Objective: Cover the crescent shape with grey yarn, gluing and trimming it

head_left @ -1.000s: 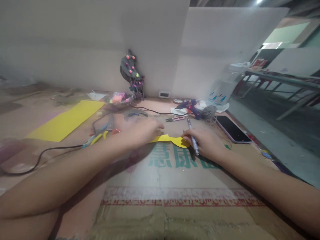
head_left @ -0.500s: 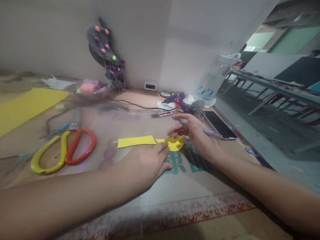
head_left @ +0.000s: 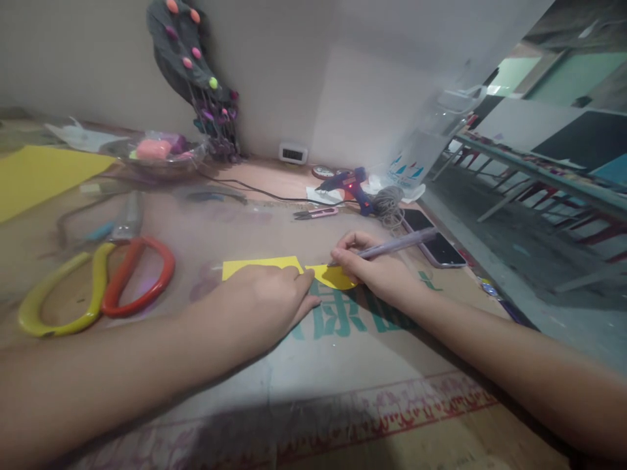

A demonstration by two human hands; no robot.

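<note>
A small yellow paper cutout (head_left: 274, 267) lies on a sheet of cardboard (head_left: 343, 365) with green printed characters. My left hand (head_left: 262, 303) lies flat on the cutout's near edge, fingers stretched out and pressing it down. My right hand (head_left: 377, 267) grips a pale purple pen (head_left: 392, 243) in a writing hold, its tip touching the rounded right end of the yellow paper.
Large scissors with yellow and red handles (head_left: 95, 284) lie at the left. A yellow sheet (head_left: 34, 176) is at far left. Behind are a bowl of coloured bits (head_left: 157, 153), a blue glue gun (head_left: 350, 186), small snips (head_left: 316, 213), a twine ball (head_left: 386, 199) and a phone (head_left: 435, 245).
My right hand turned the pen into a writing grip and brought its tip down onto the paper. My left hand shifted onto the cutout's near edge. The view swung left and down.
</note>
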